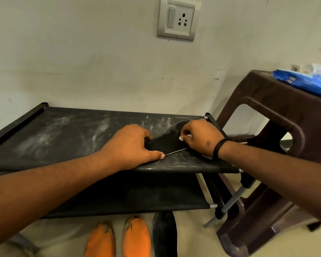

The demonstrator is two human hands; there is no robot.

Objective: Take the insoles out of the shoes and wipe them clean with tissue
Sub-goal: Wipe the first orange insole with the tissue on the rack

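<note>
- The left hand [132, 143] presses the flat black foam insole [167, 143] onto the dusty black fabric shelf [63, 134], fingers fairly straight.
- The right hand [198, 138] pinches white tissue [182, 138] at the insole's far-right end; its long axis runs diagonally between both hands.

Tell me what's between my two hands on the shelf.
In the head view, a black insole lies between the left hand and the right hand, both touching it.

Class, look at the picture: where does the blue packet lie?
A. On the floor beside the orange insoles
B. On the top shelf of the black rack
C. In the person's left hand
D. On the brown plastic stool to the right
D: the blue packet lies on top of the brown plastic stool, to the right of the black rack.
</note>
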